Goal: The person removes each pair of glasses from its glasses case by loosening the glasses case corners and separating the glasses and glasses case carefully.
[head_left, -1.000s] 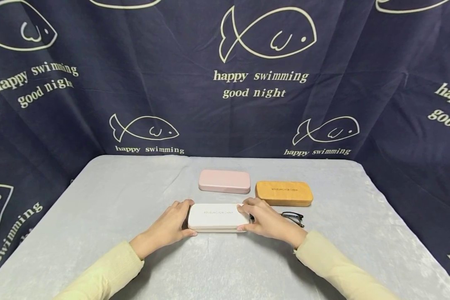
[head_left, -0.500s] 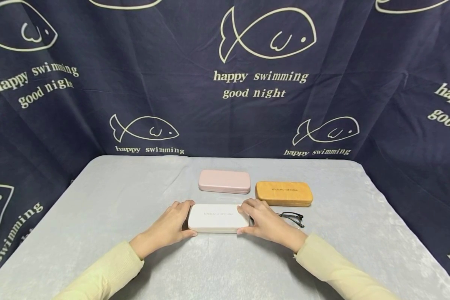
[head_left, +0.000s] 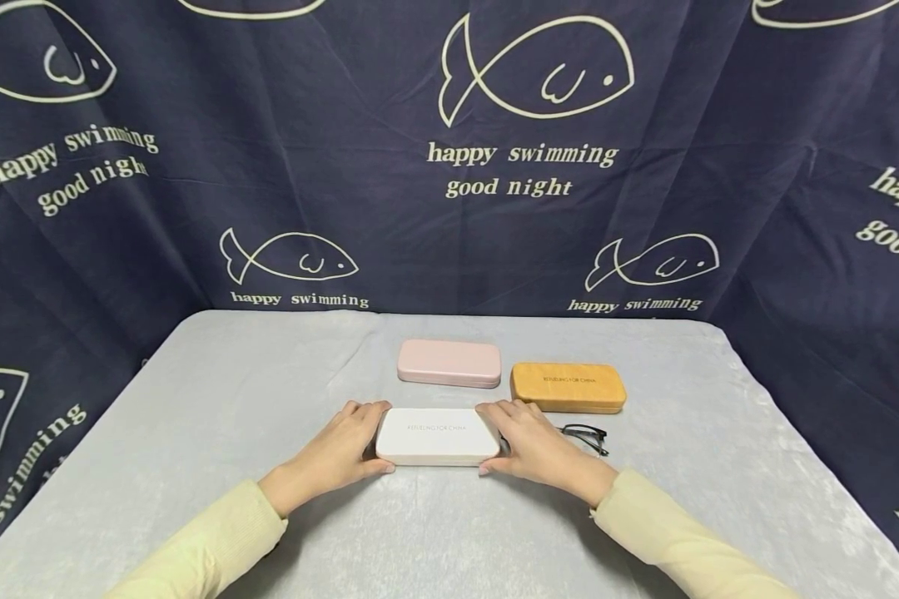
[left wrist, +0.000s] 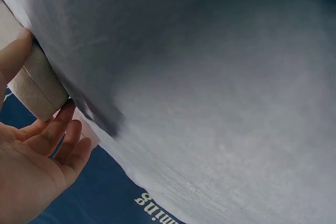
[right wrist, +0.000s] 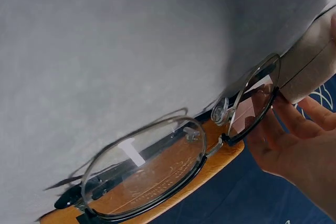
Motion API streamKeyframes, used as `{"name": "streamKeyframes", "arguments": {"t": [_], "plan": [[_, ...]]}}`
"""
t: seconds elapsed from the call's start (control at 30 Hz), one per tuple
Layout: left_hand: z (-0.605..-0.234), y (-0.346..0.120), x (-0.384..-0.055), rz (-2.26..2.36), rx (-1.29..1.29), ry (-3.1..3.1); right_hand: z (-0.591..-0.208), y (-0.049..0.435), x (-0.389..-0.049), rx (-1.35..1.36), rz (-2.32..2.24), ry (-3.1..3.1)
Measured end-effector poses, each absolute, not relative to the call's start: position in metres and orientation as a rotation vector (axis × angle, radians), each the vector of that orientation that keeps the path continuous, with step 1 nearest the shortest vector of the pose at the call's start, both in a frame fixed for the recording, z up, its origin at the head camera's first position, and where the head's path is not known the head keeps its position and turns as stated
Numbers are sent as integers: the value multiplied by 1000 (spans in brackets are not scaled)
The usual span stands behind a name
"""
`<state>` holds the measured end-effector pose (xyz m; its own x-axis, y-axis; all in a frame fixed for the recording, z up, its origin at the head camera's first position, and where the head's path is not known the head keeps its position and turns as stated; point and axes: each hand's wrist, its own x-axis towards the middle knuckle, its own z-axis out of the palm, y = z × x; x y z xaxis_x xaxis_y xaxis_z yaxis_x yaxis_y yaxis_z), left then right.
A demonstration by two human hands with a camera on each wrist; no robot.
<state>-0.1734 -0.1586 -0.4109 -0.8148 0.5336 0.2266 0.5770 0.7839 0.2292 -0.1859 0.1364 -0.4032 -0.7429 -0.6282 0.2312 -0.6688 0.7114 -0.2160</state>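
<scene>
A white glasses case [head_left: 436,445] with printed lettering lies closed on the cloth in the head view, lid down on its base. At its left end my left hand [head_left: 337,449] grips it, thumb at the near edge and fingertips at the far corner. My right hand [head_left: 543,449] holds the opposite end the same way. The left wrist view shows the case's end [left wrist: 39,82] between thumb and fingers. Behind my right hand, partly hidden by it, lies a pair of dark half-rimmed eyeglasses [head_left: 586,428]; their lenses fill much of the right wrist view.
A pink glasses case [head_left: 449,363] lies behind the white one. To its right is an orange-yellow glasses case [head_left: 568,388], just beyond the eyeglasses. A pale cloth [head_left: 449,532] covers the table, and a navy fish-print curtain [head_left: 389,183] hangs behind it.
The white case's lid, slightly raised along the near edge a second ago, has come down shut. My right fingers have slid off its top toward the right end.
</scene>
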Motion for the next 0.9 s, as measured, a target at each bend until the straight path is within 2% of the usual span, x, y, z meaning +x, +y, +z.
{"name": "streamKeyframes", "arguments": {"t": [0.9], "plan": [[-403, -168, -178, -398, -865, -2779, -397, 124, -194, 1077, 461, -2741]]}}
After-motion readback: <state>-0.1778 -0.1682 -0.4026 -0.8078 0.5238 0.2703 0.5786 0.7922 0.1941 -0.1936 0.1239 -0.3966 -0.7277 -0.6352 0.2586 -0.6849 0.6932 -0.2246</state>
